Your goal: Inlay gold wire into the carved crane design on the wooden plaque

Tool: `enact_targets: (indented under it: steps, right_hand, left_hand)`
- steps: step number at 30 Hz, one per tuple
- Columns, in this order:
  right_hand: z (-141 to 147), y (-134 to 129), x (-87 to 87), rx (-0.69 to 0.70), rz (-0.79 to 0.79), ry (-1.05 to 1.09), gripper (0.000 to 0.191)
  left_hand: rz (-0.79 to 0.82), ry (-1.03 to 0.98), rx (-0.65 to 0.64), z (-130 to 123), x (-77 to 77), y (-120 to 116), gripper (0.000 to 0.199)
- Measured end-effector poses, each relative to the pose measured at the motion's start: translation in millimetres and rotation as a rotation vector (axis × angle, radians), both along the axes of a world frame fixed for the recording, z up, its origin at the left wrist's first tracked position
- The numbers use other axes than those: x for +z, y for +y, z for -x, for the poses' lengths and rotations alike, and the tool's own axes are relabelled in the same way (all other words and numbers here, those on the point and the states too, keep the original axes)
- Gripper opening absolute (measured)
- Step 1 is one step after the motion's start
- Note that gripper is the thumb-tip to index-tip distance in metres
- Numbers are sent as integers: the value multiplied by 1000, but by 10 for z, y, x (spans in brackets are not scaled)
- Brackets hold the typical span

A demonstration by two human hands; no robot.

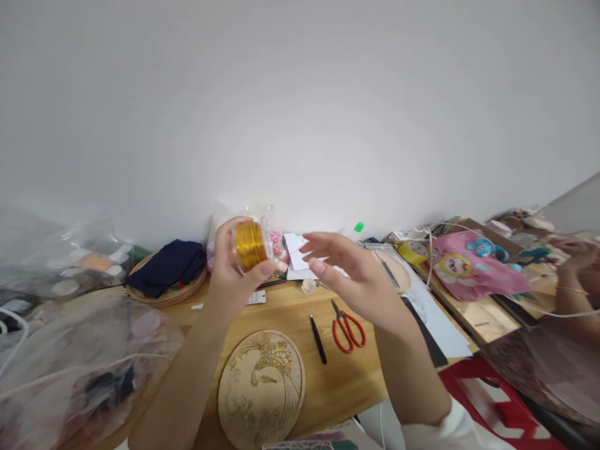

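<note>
Wrapped round a clear spool of shiny golden wire or thread (250, 245), my left hand (228, 256) holds it up above the table. My right hand (351, 275) is raised to the right of the spool, apart from it, with fingers spread and nothing visible in them. Below lies a round wooden board (260, 387) with a carved bird design, partly covered in gold. To its right are black tweezers (317, 339) and a pair of scissors with red handles (347, 328).
Plastic bags (84, 356) crowd the left side. Dark blue cloth (169, 267) lies on a round wooden hoop. A pink bag (475, 265) sits on the neighbouring table, where another person's hand (576, 253) shows. A red stool (497, 400) stands at lower right.
</note>
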State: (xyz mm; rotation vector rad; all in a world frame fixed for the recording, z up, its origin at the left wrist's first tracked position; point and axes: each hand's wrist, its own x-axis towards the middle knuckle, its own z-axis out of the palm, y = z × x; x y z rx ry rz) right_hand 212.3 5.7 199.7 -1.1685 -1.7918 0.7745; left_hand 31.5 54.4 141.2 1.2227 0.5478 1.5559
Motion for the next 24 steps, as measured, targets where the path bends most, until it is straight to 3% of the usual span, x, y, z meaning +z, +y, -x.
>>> enact_targets:
  steps: [2, 4, 7, 11, 17, 24]
  right_hand:
    - [90, 127, 36, 89, 62, 99, 46]
    - [165, 220, 43, 165, 140, 152, 48]
    - [243, 284, 32, 259, 216, 221, 48]
    - [274, 285, 24, 254, 234, 262, 45]
    - [238, 300, 28, 253, 148, 321, 29]
    - [224, 338, 15, 234, 119, 339, 27]
  left_hand:
    - [-154, 132, 151, -31, -10, -41, 68]
    - [-250, 246, 210, -48, -27, -71, 67]
    - [-300, 321, 213, -49, -80, -79, 70]
    - [-302, 370, 221, -47, -138, -74, 78]
    - [-276, 304, 136, -72, -76, -133, 67]
    - [-270, 296, 126, -86, -36, -148, 69]
